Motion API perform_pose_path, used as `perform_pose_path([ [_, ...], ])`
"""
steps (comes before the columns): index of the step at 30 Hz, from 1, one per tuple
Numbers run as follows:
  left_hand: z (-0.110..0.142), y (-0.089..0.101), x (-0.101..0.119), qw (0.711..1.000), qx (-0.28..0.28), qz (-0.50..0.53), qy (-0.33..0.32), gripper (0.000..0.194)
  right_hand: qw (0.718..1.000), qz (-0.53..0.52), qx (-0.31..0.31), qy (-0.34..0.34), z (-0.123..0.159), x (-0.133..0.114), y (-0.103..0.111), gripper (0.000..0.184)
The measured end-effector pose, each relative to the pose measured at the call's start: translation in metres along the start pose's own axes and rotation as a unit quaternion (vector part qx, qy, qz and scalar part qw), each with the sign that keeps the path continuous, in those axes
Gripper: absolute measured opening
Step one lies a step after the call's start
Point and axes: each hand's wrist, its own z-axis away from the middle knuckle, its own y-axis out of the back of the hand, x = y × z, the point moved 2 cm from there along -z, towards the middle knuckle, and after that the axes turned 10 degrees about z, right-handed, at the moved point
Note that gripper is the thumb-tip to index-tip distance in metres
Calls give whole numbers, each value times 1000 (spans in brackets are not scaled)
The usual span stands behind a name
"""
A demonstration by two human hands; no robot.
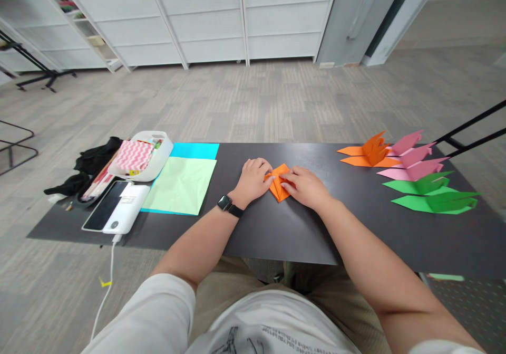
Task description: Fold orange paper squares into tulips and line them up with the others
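Observation:
A small folded piece of orange origami paper (280, 185) lies on the dark table in front of me, roughly diamond-shaped with creases down its middle. My left hand (256, 179), with a black watch on the wrist, has its curled fingers and thumb at the paper's left edge. From the other side, my right hand (302, 184) pinches the right part of the paper between thumb and fingers. The fingers of both hands cover the paper's side corners.
Folded paper figures stand at the right: orange (371, 152), pink (415, 159) and green (438, 195). Left are light green sheets (182, 185) over blue paper (197, 150), a white basket (160, 156), a phone (105, 206), a cabled power bank (128, 209) and black cloth (97, 156).

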Motion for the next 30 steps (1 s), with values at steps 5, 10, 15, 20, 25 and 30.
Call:
perform_pose_path([
  [5,0,-1,3,1000,-18,-11,-5,18,1000,9,-5,-22,1,3,1,30],
  [10,1,-2,5,999,-31,-16,10,24,999,18,6,-41,-1,1,-1,32],
  [15,4,-2,7,999,-38,-21,11,34,998,20,13,-51,-3,1,-4,33],
  [20,8,0,10,998,-59,-28,8,44,999,26,11,-43,-3,1,-4,33],
  [25,12,2,15,996,-84,-32,7,54,998,36,2,-45,-2,-2,-1,33],
  [30,16,2,17,993,-107,-46,7,64,998,47,-11,-45,-1,-3,1,35],
])
